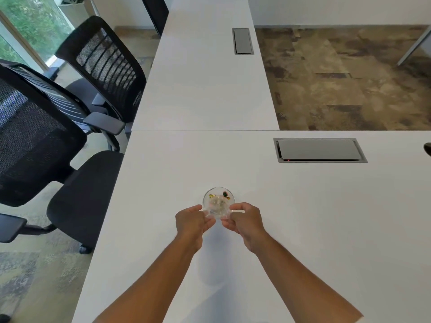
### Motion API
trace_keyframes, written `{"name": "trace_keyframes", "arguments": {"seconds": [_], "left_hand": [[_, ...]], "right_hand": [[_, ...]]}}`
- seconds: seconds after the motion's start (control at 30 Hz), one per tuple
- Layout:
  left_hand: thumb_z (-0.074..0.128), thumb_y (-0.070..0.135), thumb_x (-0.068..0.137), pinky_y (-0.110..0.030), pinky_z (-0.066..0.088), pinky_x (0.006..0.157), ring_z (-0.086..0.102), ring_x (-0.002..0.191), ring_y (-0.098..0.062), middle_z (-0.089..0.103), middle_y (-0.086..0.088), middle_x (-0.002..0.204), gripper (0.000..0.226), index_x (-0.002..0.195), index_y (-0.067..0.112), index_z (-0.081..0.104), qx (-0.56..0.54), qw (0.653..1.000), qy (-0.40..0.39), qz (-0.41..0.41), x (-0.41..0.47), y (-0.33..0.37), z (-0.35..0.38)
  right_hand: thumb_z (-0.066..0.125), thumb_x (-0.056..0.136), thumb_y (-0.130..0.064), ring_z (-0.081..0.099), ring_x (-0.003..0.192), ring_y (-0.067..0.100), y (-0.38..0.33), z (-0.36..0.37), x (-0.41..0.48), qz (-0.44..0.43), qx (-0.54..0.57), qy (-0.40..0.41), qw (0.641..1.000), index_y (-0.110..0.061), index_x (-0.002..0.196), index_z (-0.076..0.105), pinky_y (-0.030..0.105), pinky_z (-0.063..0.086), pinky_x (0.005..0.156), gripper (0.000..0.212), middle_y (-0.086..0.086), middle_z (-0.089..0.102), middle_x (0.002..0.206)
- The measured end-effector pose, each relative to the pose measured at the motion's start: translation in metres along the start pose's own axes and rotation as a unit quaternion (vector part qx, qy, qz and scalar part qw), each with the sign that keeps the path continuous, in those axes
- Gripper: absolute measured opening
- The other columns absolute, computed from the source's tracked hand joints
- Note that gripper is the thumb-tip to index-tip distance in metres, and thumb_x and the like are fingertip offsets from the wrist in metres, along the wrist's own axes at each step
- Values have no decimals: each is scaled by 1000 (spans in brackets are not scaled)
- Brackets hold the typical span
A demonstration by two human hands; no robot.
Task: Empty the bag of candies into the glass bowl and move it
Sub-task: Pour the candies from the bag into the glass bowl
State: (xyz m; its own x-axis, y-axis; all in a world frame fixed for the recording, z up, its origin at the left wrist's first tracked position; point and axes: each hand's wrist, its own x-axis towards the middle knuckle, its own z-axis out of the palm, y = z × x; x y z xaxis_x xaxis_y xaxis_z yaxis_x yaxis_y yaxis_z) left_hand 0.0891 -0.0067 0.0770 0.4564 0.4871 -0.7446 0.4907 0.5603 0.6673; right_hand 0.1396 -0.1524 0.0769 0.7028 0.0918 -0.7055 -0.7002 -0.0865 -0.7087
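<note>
Smooth white table (303, 206), round glass bowl (218, 194), both hands (191, 223) (245, 221) with grip pinching crinkly clear bag (217, 212).

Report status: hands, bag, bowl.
Left hand and right hand both pinch the bag over the bowl. Some candies inside. Nothing in the way.

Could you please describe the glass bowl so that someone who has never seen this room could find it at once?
On the nearer white table, look just beyond the person's left hand and right hand. The glass bowl is small, round and clear, holds a few candies, and is the only dish on the table.
</note>
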Motion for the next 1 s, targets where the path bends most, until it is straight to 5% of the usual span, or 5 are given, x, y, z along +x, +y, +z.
{"name": "trace_keyframes", "arguments": {"seconds": [0.17, 0.4, 0.77, 1.0], "left_hand": [[70, -12, 96, -49, 65, 102, 80, 106, -41, 77, -26, 115, 49, 144, -4, 62, -25, 999, -20, 15, -11, -1, -3], [74, 1, 100, -41, 67, 95, 86, 102, -27, 85, -17, 115, 31, 131, 8, 72, -51, 994, -71, 58, -39, -21, -20], [71, -5, 100, -46, 64, 102, 84, 108, -30, 86, -16, 115, 26, 125, 3, 74, -74, 990, -87, 86, -60, -49, -40], [69, 5, 104, -50, 62, 100, 79, 119, -37, 83, -16, 126, 30, 133, 5, 74, -138, 980, -143, 26, -54, -51, -49]], "right_hand": [[68, 94, 0, 84, 87, 36, 5, -4, 1, 2, 26, 9, 1000, -3, 114, 65, 44, 69, 86, 20, 24, 80, 99], [62, 104, -38, 76, 76, 37, 10, -8, -4, 79, 42, -3, 996, -8, 106, 63, 47, 69, 80, 30, 24, 74, 105], [44, 110, -20, 65, 65, 27, 16, -12, -19, 0, -70, 33, 997, -8, 115, 61, 37, 65, 56, 22, 16, 67, 91], [46, 110, -26, 58, 52, 20, 26, -11, -37, -41, -138, -46, 988, -10, 109, 63, 32, 53, 49, 23, 14, 67, 83]]}}
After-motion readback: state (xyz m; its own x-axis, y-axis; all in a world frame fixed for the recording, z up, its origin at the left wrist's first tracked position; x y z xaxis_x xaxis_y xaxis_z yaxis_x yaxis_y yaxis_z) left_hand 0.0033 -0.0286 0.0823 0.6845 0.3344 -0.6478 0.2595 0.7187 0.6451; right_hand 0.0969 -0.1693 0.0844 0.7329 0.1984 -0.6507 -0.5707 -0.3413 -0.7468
